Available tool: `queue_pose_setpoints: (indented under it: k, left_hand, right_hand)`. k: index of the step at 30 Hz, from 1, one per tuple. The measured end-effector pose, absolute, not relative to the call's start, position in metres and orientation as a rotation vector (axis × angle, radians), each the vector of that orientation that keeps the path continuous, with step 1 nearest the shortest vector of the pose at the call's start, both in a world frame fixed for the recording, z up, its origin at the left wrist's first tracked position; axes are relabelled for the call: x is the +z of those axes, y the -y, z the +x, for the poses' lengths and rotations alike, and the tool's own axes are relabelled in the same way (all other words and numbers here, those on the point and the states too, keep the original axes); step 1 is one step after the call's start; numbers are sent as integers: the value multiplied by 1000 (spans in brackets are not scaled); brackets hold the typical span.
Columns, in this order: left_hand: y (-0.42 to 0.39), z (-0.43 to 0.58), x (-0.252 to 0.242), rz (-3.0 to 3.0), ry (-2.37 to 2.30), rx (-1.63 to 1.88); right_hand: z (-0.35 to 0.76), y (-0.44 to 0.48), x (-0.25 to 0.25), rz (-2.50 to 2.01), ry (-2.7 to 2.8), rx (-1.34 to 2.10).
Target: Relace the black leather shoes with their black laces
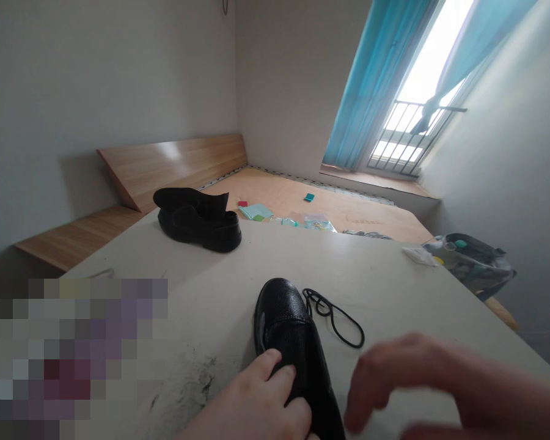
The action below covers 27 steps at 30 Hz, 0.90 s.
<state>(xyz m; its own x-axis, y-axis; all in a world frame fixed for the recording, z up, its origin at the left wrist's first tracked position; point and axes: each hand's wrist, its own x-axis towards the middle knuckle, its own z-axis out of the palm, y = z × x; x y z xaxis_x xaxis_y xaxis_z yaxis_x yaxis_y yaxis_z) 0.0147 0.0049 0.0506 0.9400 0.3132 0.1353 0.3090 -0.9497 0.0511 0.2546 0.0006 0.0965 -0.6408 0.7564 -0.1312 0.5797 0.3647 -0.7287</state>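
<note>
A black leather shoe [297, 342] lies on the white table with its toe pointing away from me, and its heel end runs out of the bottom of the view. Across its left side and top curl the fingers of my left hand [261, 400], holding it against the table. My right hand [403, 379] hovers at the right of the shoe, slightly blurred, with fingers bent and apart and nothing visible between them. Beside the toe a thin black shoelace [334, 315] lies in loose loops. A second black shoe [197, 220] stands at the table's far left.
The white table [371, 269] has dark smudges left of my hand. Behind it, a wooden bed board [279, 189] carries papers and plastic packets. A lined bin [474, 263] stands past the right edge, near a small clear bag [419, 256]. The lower left is pixelated.
</note>
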Motion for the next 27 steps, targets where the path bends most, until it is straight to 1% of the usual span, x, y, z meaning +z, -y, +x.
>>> queue_pose_setpoints:
  k: [2,4,7,9,13,16,22,24,27]
  left_hand:
    - [-9,16,66,3043,-451,143]
    - [-14,17,84,2986,-496,48]
    - [-25,17,107,2845,-787,-9]
    - [-34,15,114,2782,-987,32]
    - [-51,10,112,2710,-1147,139]
    - [-57,9,105,2666,-1202,214]
    - [-62,9,103,2644,-1234,488]
    - [-64,7,107,2618,-1243,510]
    - [-68,3,113,2610,-1302,440]
  right_hand:
    - [259,-24,101,-1509,2301,961]
    - [257,-50,91,-1741,2385,659]
    - [249,-76,63,-1769,2498,579]
    - [243,-85,47,-1750,2569,602]
    - [235,-99,35,-1714,2614,694]
    - [232,-109,47,-1579,2520,829]
    - [209,-98,97,-1144,2274,1053]
    - [201,-90,106,-1029,2245,1110]
    - [201,-87,107,-939,2120,1266]
